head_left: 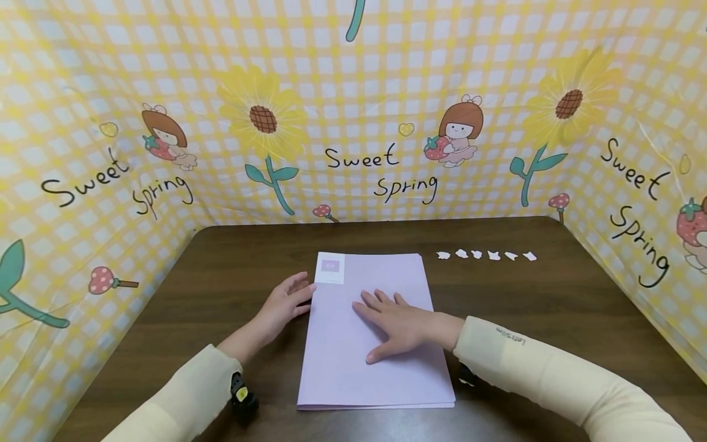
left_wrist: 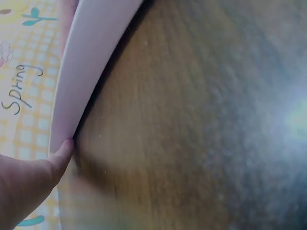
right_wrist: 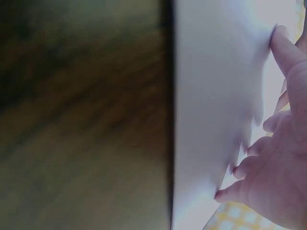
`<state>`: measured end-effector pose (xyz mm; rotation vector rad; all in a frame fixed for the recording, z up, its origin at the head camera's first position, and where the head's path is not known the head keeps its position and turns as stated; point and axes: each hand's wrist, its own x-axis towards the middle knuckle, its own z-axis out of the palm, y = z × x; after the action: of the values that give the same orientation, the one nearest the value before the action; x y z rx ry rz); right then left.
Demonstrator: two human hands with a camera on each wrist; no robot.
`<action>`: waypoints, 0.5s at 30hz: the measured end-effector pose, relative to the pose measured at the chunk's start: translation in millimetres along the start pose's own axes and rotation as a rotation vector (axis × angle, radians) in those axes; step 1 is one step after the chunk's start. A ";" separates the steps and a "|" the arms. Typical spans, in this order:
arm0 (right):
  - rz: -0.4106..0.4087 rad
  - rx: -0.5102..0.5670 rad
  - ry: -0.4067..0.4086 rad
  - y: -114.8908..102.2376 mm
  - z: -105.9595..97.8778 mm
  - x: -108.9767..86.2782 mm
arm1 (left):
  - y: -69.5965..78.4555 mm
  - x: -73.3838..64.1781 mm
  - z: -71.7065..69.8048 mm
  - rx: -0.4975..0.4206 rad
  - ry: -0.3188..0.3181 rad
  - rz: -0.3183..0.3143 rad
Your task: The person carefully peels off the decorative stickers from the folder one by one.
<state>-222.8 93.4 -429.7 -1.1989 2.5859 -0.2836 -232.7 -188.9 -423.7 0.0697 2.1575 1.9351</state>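
Observation:
A pale purple folder (head_left: 381, 380) lies on the table, with a white label (head_left: 330, 267) bearing a purple square in its far left corner. Two layers show along its near edge. My right hand (head_left: 394, 325) rests on its top with fingers and thumb spread wide; the right wrist view shows those fingertips (right_wrist: 230, 194) on the pale surface. Beside the left edge is my left hand (head_left: 284, 307), fingers loosely extended. In the left wrist view the left thumb (left_wrist: 60, 158) touches the folder's edge.
Several small white paper scraps (head_left: 477, 255) lie in a row at the back right of the brown wooden table (head_left: 221, 264). A yellow checked cloth (head_left: 364, 110) with flowers and lettering hangs round the back and both sides. Dark devices are strapped at both wrists.

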 end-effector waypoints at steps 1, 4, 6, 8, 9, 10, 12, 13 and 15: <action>0.001 -0.001 -0.004 0.1 0.2 0.1 | 0.4 0.4 -0.6 -0.032 -0.006 -0.005; 0.001 0.010 -0.014 0.0 0.6 0.2 | 1.0 1.9 -1.9 -0.100 -0.011 -0.014; 0.003 0.020 -0.021 0.0 1.1 0.3 | 1.9 2.4 -2.5 -0.139 -0.007 -0.024; 0.004 0.038 -0.025 -0.2 1.0 0.4 | 3.0 2.8 -2.7 -0.179 0.002 -0.036; 0.003 0.045 -0.025 -0.3 1.0 0.4 | 3.6 2.9 -2.5 -0.199 0.010 -0.042; 0.004 0.052 -0.025 -0.5 0.8 0.4 | 4.3 2.9 -2.2 -0.217 0.015 -0.047; 0.005 0.062 -0.024 -0.9 0.3 0.5 | 4.4 3.2 -2.0 -0.255 0.019 -0.053; 0.005 0.067 -0.024 -1.0 0.0 0.5 | 4.1 3.5 -1.7 -0.269 0.023 -0.056; 0.006 0.077 -0.022 -0.9 -0.5 0.6 | 2.8 4.5 -1.2 -0.301 0.033 -0.062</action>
<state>-222.8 92.4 -429.1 -1.1615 2.5348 -0.3636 -237.7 -188.9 -421.5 -0.0821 1.8389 2.2129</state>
